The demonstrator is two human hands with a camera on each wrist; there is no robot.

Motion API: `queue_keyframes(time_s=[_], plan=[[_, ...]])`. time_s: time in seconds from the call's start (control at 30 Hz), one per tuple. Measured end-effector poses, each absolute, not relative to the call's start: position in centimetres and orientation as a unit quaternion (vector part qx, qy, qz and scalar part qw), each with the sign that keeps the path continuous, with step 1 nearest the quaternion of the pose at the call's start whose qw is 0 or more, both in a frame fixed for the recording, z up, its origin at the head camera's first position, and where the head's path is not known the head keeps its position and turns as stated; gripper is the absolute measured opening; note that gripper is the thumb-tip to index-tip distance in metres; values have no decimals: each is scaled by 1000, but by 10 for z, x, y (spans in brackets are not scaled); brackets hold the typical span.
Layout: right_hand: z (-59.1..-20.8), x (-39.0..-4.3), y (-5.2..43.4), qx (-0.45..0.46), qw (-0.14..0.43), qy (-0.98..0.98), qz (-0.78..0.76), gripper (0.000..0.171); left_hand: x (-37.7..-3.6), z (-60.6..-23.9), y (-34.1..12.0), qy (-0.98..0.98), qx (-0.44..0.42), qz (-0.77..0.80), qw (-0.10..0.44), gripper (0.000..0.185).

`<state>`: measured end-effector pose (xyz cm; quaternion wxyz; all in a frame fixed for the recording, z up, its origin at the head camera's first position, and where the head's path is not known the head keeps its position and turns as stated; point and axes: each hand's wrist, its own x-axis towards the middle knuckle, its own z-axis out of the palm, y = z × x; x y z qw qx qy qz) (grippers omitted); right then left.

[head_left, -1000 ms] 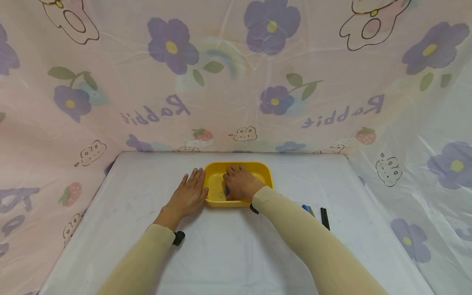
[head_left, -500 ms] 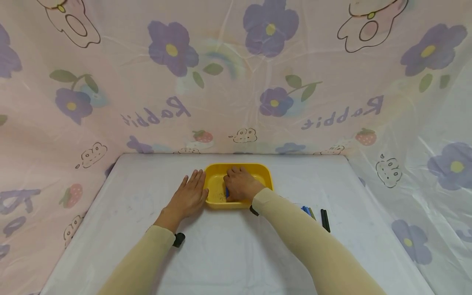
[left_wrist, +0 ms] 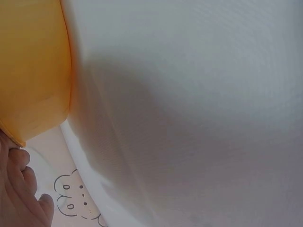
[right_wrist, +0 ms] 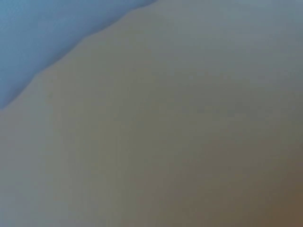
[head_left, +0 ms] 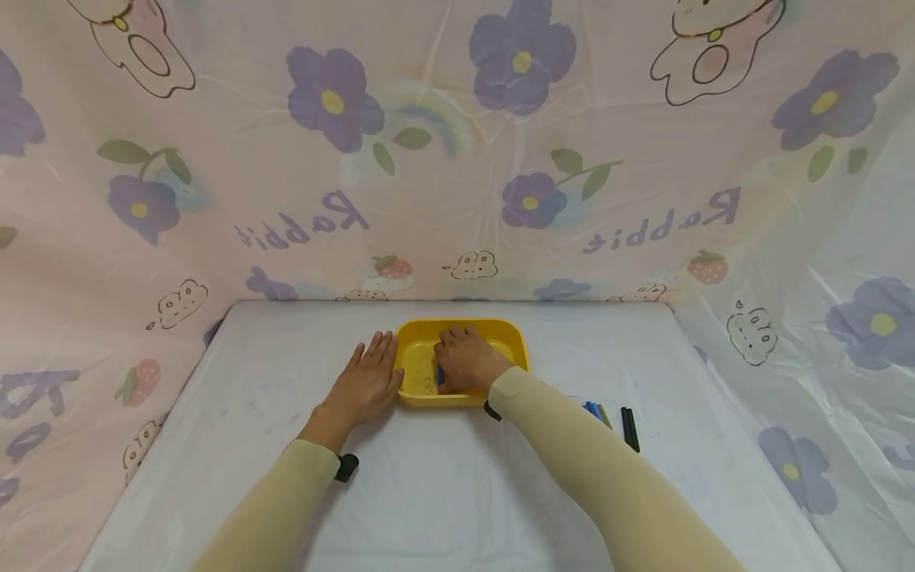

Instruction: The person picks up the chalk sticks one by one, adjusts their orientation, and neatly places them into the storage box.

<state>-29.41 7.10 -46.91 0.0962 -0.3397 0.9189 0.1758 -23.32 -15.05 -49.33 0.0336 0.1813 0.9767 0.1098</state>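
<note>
Your left hand (head_left: pixel 364 383) lies flat on the worktop (head_left: pixel 443 477), fingers straight and relaxed, holding nothing. Its thumb side touches the left outer wall of the yellow tray (head_left: pixel 415 349). The left wrist view shows that same tray wall (left_wrist: pixel 33 71) right beside your fingertips (left_wrist: pixel 21 189).

Your right hand (head_left: pixel 466 361) is inside the tray, knuckles up, fingers curled down over a blue object (head_left: pixel 440 373). Only a thin sliver of blue shows at the hand's left edge, so I cannot tell what the object is. The right wrist view is a close blur: blue (right_wrist: pixel 42 38) in the top left corner, the rest tan.

The tray sits at the middle of the worktop, toward the back edge. To the right of your right forearm, 3 markers lie on the worktop: 1 blue marker (head_left: pixel 592 409), a greenish marker (head_left: pixel 604 415) just beside it, and a black marker (head_left: pixel 629 427) a little further right. A floral printed sheet (head_left: pixel 457 159) hangs behind and on both sides.
</note>
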Motion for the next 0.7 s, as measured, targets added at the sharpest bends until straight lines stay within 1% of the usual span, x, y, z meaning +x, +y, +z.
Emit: queue_keyframes(time_s=[0.4,0.7], plan=[[-470,-293,71,-337,91,921,172,78,-233,-494,-149,977,185,108,25,68],[-470,-293,71,-337,91,920,179,78,-232,-492,-149,978,180,98,31,70]])
